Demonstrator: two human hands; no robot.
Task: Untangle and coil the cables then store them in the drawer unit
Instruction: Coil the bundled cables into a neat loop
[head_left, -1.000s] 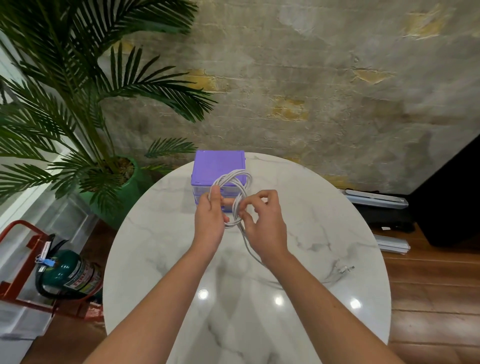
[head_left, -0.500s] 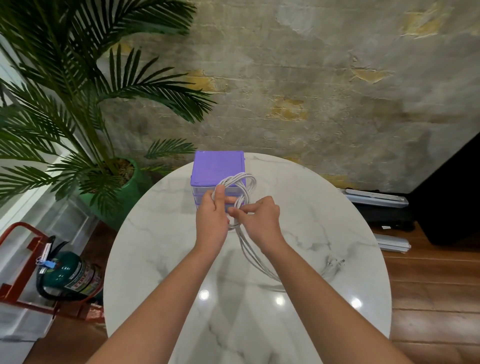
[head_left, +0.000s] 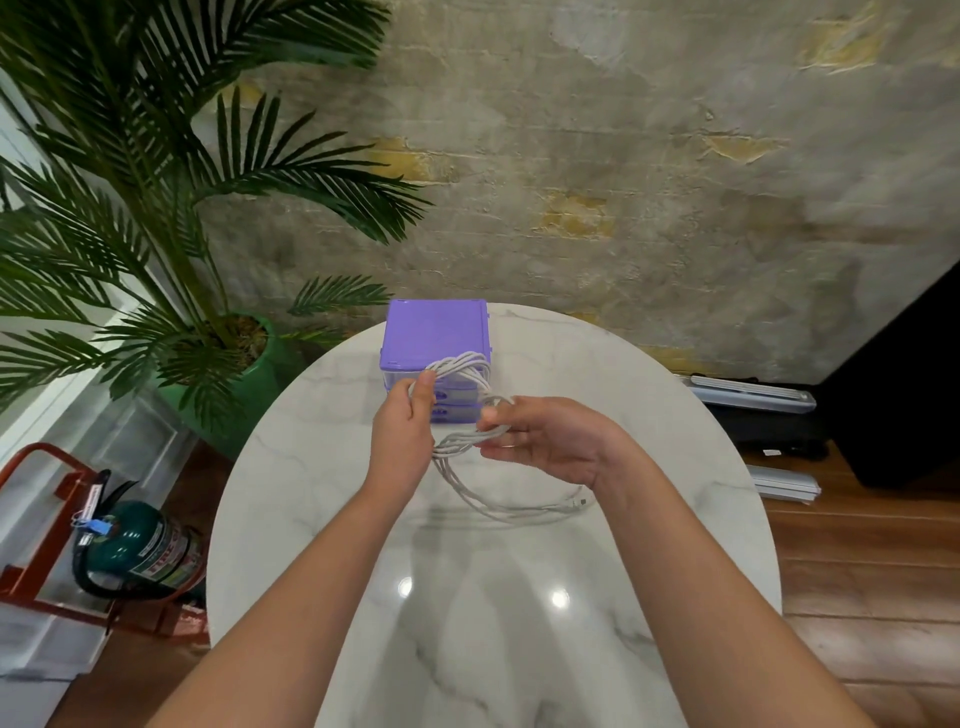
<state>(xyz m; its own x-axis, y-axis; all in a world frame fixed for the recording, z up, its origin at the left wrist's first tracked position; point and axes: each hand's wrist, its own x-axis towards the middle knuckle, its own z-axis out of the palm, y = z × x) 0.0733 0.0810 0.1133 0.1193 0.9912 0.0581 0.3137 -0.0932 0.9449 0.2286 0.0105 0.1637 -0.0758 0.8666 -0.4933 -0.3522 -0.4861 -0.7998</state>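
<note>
A white cable is wound in several loops above the round marble table. My left hand holds the coil's left side, thumb up against the loops. My right hand pinches a strand at the coil's right side. The cable's loose tail curves down onto the table, its connector end lying under my right wrist. Behind the hands, at the table's far edge, stands the purple drawer unit; the coil and my fingers hide part of its drawer fronts.
A potted palm in a green pot stands left of the table. A green fire extinguisher in a red stand sits on the floor lower left. Black and white items lie on the wooden floor at right.
My right hand has swung out to the right, drawing another turn of cable around. The loose tail on the table has shortened and its end has slid closer to my hands.
</note>
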